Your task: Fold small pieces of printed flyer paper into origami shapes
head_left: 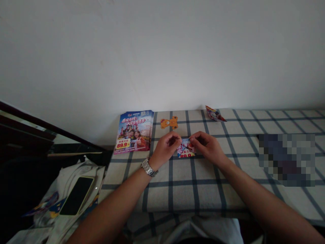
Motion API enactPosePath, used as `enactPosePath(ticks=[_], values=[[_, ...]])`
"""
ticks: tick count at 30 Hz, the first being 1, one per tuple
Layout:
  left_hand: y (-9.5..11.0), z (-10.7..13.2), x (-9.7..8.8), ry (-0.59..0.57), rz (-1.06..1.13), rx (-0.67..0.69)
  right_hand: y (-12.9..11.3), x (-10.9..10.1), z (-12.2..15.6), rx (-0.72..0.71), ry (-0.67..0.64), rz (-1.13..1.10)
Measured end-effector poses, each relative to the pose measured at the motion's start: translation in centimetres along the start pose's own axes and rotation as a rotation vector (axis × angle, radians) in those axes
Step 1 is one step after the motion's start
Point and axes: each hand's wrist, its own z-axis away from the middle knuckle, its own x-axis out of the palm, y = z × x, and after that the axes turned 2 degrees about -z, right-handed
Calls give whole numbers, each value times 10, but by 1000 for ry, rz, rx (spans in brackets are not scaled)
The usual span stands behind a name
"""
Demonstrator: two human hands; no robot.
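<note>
A small folded piece of printed flyer (186,150), with part of a red "89.9" showing, is between my hands over the checked tablecloth. My left hand (169,148), with a metal watch on its wrist, pinches the paper's upper left corner. At the upper right corner, my right hand (207,145) grips it between thumb and forefinger. Just beyond my hands lies a flat orange bear cutout (169,122). Left of it is a stack of colourful flyers (133,132) printed with a castle.
A folded paper piece (214,114) stands by the wall at the back. On the right lies a pixelated dark object (284,161). Lower left, a phone (77,196) rests on pale cloth (57,183) beside the table.
</note>
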Motion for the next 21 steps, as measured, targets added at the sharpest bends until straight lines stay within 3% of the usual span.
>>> enactPosePath(ticks=[7, 21], values=[[1, 1, 1, 48, -31, 58, 1, 0, -1, 15, 27, 0], [-2, 1, -1, 42, -23, -1, 1, -1, -1, 13, 21, -1]])
